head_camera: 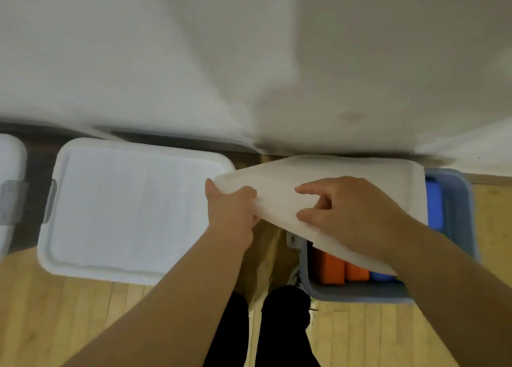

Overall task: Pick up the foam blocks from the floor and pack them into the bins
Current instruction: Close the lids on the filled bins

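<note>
Head view: both hands hold a white lid (360, 172) tilted above a grey-blue bin (460, 217) that stands on the wooden floor (69, 311), close to a white wall (249, 47). The left hand (231, 211) has its grip closed around the left corner of the lid, with the thumb on top and the fingers under it. The right hand (352, 214) lies on the lid near its front edge. Its index finger and thumb are bent on the surface, but I cannot tell if the other fingers hook under the edge.

The foam blocks are already inside this bin. Two orange blocks (331, 269) and a blue one (382, 276) show under the raised front edge, and another blue block (433, 205) shows at the right side. No block on the floor is visible. To the left stands a second bin (133, 208) with its lid on, and a part of a third bin (9, 189) is at the picture edge.

I judge the step in hand to be closing this bin. To do it well, the far edge of the lid should first meet the far rim. Then the corners should be lined up with the bin before the front goes down. The blocks should lie lower than the rim, otherwise the lid may rock. After that, pressing flat at the corners should seat it. The latch at the left end (292, 240) needs to be free of the lid edge.
</note>
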{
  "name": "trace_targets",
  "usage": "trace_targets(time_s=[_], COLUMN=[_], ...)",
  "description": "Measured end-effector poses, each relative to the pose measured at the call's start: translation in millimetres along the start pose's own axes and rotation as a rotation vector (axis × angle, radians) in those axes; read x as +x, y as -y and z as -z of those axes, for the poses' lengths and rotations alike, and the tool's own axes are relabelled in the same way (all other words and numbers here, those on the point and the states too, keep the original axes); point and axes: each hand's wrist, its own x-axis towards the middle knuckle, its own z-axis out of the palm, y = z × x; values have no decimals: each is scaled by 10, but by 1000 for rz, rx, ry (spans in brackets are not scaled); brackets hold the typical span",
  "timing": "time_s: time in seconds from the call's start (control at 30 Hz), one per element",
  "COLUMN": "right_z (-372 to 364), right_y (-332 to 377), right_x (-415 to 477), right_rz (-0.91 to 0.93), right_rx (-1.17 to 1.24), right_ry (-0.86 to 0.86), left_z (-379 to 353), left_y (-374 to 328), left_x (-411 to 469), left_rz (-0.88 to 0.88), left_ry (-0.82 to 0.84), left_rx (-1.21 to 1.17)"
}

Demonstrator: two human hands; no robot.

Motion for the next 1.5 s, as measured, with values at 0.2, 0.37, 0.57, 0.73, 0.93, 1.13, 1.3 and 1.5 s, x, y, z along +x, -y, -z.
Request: trace_targets(time_s=[0.2, 0.37, 0.57, 0.73, 0.93, 1.13, 1.3, 1.5], right_z=[-249, -508, -657, -741, -594, -262, -274, -421], right_y=[592, 1063, 1320, 1142, 609, -123, -1074, -2211], right_x=[173, 618, 1361, 1519, 1066, 1016, 1038, 1233], right_rz=[1, 136, 217, 183, 103, 16, -25, -8], right_rx=[-28, -105, -230, -175, -347, -491, -506, -472], right_ry=[11, -83, 42, 161, 60, -67, -74, -83], left_z=[1121, 1865, 2174, 2180, 1713, 751, -47, -915], left_y=[-138, -314, -565, -414, 47, 330, 774, 1421], left_x=[-86, -108, 53, 191, 226, 374, 636, 904], left_rz=[-79, -162, -223, -144, -144, -187, -234, -260], left_ry=[70, 226, 392, 407, 273, 287, 342, 203], left_rx=[-68, -27, -13, -73, 173, 491, 716, 736])
